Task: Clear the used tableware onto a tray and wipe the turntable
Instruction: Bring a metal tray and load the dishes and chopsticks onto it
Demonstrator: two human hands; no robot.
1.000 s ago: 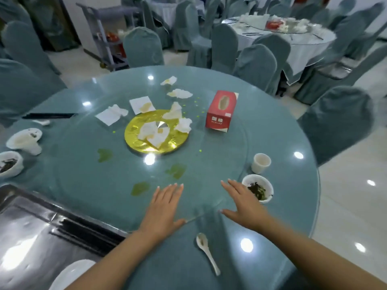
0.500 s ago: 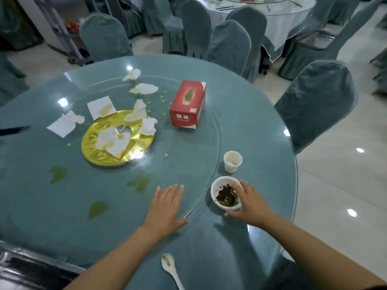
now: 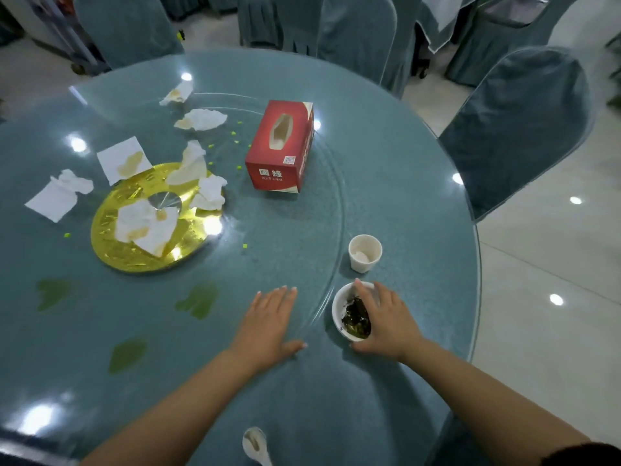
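Observation:
My right hand (image 3: 386, 321) grips a small white bowl (image 3: 342, 307) holding dark green leftovers, fingers over its far rim and thumb under its near side. The bowl sits on the table just outside the glass turntable (image 3: 302, 203). My left hand (image 3: 268, 327) rests flat and open on the turntable's near edge. A small white cup (image 3: 364, 253) stands just beyond the bowl. A white spoon (image 3: 255, 445) lies at the table's near edge. On the turntable are several stained napkins (image 3: 148, 227), green smears (image 3: 198, 299) and a gold centre disc (image 3: 117, 250).
A red tissue box (image 3: 282, 146) stands on the turntable to the right of the gold disc. Teal-covered chairs (image 3: 514, 126) ring the table at the far and right sides. Glossy tiled floor (image 3: 551, 297) lies to the right.
My right hand has closed further around the bowl of leftovers. The view has shifted right and down, so the tray at the left has left the frame. My left hand stays flat.

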